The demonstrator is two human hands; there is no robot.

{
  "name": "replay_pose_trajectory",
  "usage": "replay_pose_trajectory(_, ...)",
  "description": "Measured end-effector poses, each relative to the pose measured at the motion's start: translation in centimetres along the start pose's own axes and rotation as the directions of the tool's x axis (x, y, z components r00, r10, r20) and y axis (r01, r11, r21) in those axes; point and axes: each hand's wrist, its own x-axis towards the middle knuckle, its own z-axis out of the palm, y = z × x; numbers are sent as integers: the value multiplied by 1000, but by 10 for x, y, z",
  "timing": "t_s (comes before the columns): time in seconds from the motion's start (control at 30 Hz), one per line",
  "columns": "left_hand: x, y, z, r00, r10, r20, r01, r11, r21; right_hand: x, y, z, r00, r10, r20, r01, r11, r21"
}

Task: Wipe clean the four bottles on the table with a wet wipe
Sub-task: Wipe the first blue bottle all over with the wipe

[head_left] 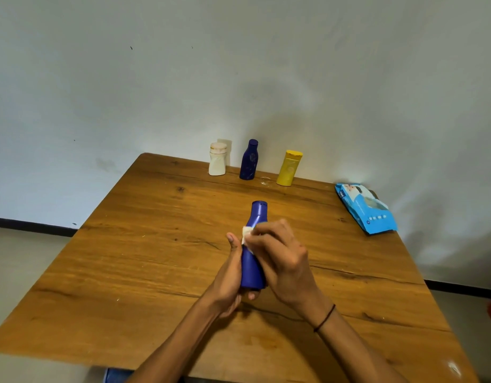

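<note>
My left hand (pixel 230 280) grips a blue bottle (pixel 252 268) by its lower body, holding it above the middle of the wooden table (pixel 128 272), its cap pointing away from me. My right hand (pixel 280 252) presses a white wet wipe (pixel 246 233) against the bottle's shoulder, fingers curled over the wipe. Most of the wipe is hidden under those fingers. Three more bottles stand in a row at the table's far edge by the wall: a white one (pixel 217 159), a dark blue one (pixel 249 160) and a yellow one (pixel 288 168).
A blue pack of wet wipes (pixel 365 208) lies near the table's right edge. A small clear ring-shaped mark or object (pixel 265 180) sits between the dark blue and yellow bottles. A grey wall stands directly behind the table.
</note>
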Motion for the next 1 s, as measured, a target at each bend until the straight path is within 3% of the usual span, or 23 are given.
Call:
replay_pose_trajectory(0.17,-2,1,-4,999,-49,6,48,997,60,29,8,9,964,204,-171,-211,977,-28)
replay_pose_trajectory(0.27,-3,3,-5,999,-20,-41,23,998,56,29,4,10,957,230,-176,-233,972,6)
replay_pose_trajectory(0.4,3,3,-9,992,-7,-129,0,998,-55,11,-4,4,995,82,55,-89,988,128)
replay_pose_trajectory(0.5,7,2,-13,998,-3,-68,-2,997,-83,-4,-7,-5,972,-15,235,-40,973,226)
replay_pose_trajectory(0.63,9,-2,-10,999,-2,-39,-3,992,-125,-7,0,-22,946,-43,322,-51,959,278)
replay_pose_trajectory(0.73,7,3,-5,999,-4,-48,-4,986,-166,-4,8,-25,965,1,263,-76,958,275)
replay_pose_trajectory(0.9,3,9,-2,997,-15,-72,8,995,-95,19,17,-7,993,88,74,-98,984,146)
replay_pose_trajectory(1.0,3,11,-4,998,5,-62,-11,995,-96,31,17,4,980,194,-49,-186,973,136)
